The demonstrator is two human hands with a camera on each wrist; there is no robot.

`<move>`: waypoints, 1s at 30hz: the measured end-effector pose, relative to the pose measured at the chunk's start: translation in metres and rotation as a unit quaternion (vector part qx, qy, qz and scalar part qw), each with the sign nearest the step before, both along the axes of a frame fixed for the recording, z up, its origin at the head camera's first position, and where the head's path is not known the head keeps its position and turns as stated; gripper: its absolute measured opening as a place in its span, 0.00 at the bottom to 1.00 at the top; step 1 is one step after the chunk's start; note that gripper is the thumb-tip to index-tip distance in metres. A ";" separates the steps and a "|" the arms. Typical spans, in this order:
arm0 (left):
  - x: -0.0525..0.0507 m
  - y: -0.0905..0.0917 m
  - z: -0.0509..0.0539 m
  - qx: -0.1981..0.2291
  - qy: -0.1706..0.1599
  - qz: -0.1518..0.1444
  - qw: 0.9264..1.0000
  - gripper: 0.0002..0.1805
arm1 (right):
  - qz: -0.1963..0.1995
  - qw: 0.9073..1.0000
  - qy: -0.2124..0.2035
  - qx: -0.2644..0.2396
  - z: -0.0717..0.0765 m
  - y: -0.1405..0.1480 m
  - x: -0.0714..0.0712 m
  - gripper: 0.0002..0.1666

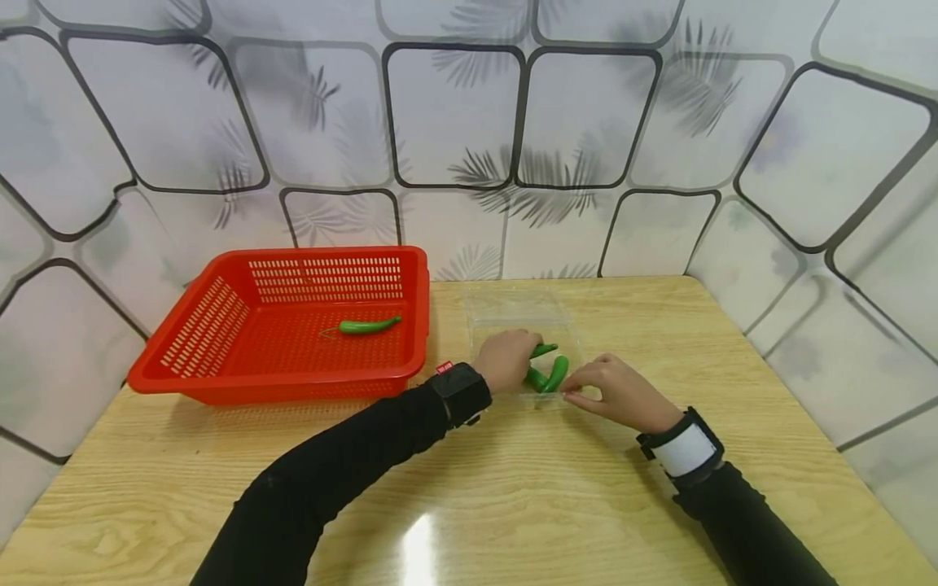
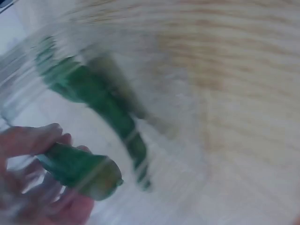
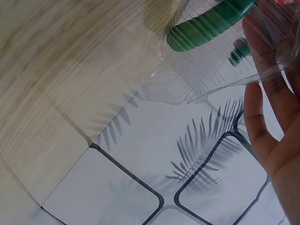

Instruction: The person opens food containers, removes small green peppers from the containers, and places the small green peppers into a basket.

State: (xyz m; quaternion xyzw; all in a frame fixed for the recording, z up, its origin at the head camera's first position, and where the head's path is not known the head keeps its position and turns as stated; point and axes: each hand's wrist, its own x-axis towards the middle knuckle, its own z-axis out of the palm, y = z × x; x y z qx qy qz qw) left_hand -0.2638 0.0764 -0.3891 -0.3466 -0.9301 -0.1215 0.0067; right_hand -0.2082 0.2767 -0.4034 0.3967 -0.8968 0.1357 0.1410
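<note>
My left hand [image 1: 506, 360] reaches over a clear plastic box [image 1: 541, 397] and grips a green pepper [image 2: 79, 171], its blunt end sticking out past the fingers. Other green peppers [image 1: 557, 374] lie inside the box, at least one of them curved. In the left wrist view, a blurred pepper [image 2: 110, 110] lies beside the held one. My right hand [image 1: 608, 392] pinches the near right rim of the box between thumb and fingers. The right wrist view shows the ribbed wall [image 3: 206, 70] of the box against those fingers, with a pepper [image 3: 201, 33] behind it.
A red plastic basket [image 1: 274, 382] with slotted sides stands on the left of the wooden table [image 1: 542, 505]. One green pepper [image 1: 366, 326] lies in it. The box's transparent lid [image 1: 516, 303] is folded back toward the patterned wall [image 1: 454, 122].
</note>
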 end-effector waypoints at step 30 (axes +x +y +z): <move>0.005 -0.076 0.115 0.043 -0.012 -0.041 0.998 0.17 | -0.017 1.000 -0.020 0.012 0.004 -0.003 0.003 0.06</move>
